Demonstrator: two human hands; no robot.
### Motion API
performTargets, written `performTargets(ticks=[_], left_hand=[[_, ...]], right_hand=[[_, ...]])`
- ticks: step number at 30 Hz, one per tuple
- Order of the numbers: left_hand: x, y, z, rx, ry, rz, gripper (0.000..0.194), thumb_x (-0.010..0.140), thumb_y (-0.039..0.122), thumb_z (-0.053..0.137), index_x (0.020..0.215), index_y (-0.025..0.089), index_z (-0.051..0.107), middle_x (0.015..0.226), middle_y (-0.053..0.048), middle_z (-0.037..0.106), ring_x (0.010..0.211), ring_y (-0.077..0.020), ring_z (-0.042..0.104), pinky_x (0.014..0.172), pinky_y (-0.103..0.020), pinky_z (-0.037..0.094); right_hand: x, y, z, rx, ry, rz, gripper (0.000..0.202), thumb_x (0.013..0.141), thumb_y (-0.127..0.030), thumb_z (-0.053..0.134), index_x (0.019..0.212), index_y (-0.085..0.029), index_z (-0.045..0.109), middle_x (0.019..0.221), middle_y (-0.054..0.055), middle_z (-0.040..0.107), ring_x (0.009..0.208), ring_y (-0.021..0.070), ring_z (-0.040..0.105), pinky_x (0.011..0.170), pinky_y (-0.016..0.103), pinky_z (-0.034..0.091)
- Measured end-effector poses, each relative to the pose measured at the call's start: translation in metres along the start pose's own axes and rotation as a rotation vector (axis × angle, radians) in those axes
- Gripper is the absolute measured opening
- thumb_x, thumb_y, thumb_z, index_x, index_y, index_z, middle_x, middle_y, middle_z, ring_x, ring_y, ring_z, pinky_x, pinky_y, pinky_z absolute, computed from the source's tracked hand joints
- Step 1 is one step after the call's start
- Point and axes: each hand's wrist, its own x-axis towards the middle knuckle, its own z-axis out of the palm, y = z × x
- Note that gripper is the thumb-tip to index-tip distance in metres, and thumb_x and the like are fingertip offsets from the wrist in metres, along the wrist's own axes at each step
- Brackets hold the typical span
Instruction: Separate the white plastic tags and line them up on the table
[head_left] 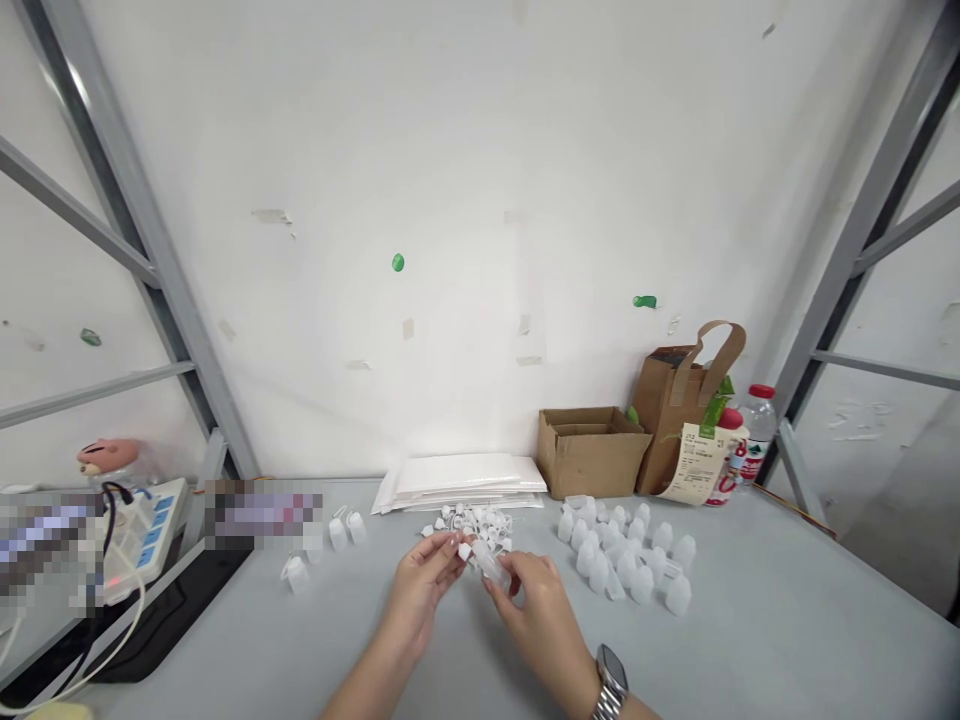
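Note:
My left hand pinches a small white cap with a loop. Held in my right hand is a small translucent plastic bottle, tilted, its narrow end toward the cap; whether the two touch I cannot tell. Just behind my hands lies a pile of white looped caps. Several translucent bottles without caps stand and lie in a group to the right. On the left, several capped bottles with loops stand apart on the grey table.
White padded envelopes are stacked by the wall. A cardboard box, a brown paper bag and a red-capped bottle stand at the back right. At left are a power strip with cables and a black mat.

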Motion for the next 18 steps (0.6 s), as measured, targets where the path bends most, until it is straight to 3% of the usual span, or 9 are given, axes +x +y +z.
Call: performTargets(ticks=[3,8,18], left_hand=[[0.0004,-0.0023,0.0004,-0.028,0.034,-0.004,0.032,0.051,0.035,0.079,0.073,0.016,0.068,0.083,-0.008,0.072,0.078,-0.0191,0.065,0.082,-0.033,0.044],[-0.0021,-0.0039,0.0024,0.036,-0.031,0.061,0.029,0.056,0.036,0.076,0.074,0.014,0.069,0.083,-0.01,0.072,0.082,-0.021,0.064,0.084,-0.034,0.044],[-0.0047,-0.0034,0.0069,0.073,-0.021,0.06,0.03,0.054,0.033,0.077,0.077,0.016,0.069,0.088,-0.008,0.071,0.09,-0.0223,0.062,0.085,-0.033,0.043]], right_hand=[[-0.0004,-0.0023,-0.0013,-0.01,-0.011,-0.018,0.007,0.081,-0.024,0.053,0.079,-0.019,0.057,0.069,0.002,0.06,0.066,0.0168,0.052,0.067,0.029,0.038],[-0.0017,-0.0064,-0.0026,-0.029,-0.046,-0.036,0.005,0.08,-0.02,0.054,0.082,-0.019,0.058,0.072,0.002,0.062,0.069,0.018,0.053,0.068,0.029,0.037],[-0.0023,-0.0034,-0.0016,-0.139,0.045,-0.186,0.008,0.082,-0.015,0.05,0.085,-0.018,0.057,0.073,0.003,0.063,0.069,0.018,0.056,0.075,0.032,0.034]])
